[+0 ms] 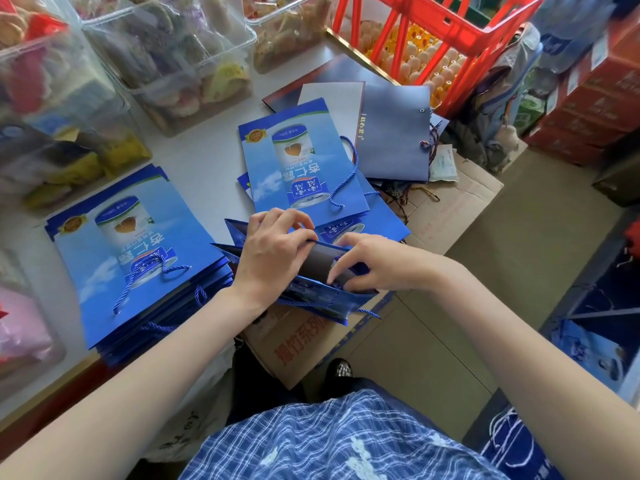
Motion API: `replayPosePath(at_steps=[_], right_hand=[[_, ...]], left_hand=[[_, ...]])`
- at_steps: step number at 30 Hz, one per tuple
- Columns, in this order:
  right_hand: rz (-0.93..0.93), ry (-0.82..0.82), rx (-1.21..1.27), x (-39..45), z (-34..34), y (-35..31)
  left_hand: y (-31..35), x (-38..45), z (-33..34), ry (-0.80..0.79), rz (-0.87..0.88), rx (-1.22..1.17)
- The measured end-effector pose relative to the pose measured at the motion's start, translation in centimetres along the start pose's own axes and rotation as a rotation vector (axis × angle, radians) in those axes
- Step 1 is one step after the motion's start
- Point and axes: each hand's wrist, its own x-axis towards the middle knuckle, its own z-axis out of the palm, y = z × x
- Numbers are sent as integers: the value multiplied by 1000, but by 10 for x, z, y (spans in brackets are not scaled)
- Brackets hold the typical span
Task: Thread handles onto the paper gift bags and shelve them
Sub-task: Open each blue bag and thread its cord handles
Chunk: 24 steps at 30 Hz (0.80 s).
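Both hands are on one blue gift bag (322, 299), held open at the near edge of the white table (207, 161), over a cardboard box (298, 344). The left hand (273, 251) curls its fingers over the bag's far rim, thumb pinching the paper. The right hand (367, 265) reaches into the mouth, fingertips pinched narrow against the dark inner lining; whether they hold a cord I cannot tell. To the left lies a stack of flat bags (138, 271), blue rope handles already on the top one. Just beyond the hands, another loose pile (301, 168) with a cord trailing across it. Farther right, a navy bag (394, 133). Far off, clear snack bins (166, 53) and a red crate (450, 32).
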Motion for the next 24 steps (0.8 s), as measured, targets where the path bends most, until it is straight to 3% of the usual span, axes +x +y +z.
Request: replayPosePath(at_steps=[4, 10, 15, 19, 21, 22, 24], right_hand=[[-40, 216, 182, 2, 6, 6], [-53, 270, 272, 5, 11, 11], [18, 435, 337, 9, 4, 16], [26, 324, 598, 6, 1, 14], [176, 313, 787, 8, 5, 15], [286, 269, 765, 9, 7, 16], [440, 42, 716, 11, 12, 16]], left_hand=[[-4, 2, -3, -18, -34, -14], [-4, 3, -4, -56, -60, -83], [-19, -7, -19, -104, -24, -149], [-33, -18, -14, -105, 16, 5], [-35, -22, -7, -67, -20, 2], [-36, -26, -5, -47, -7, -1], [-37, -33, -1, 6, -34, -16]])
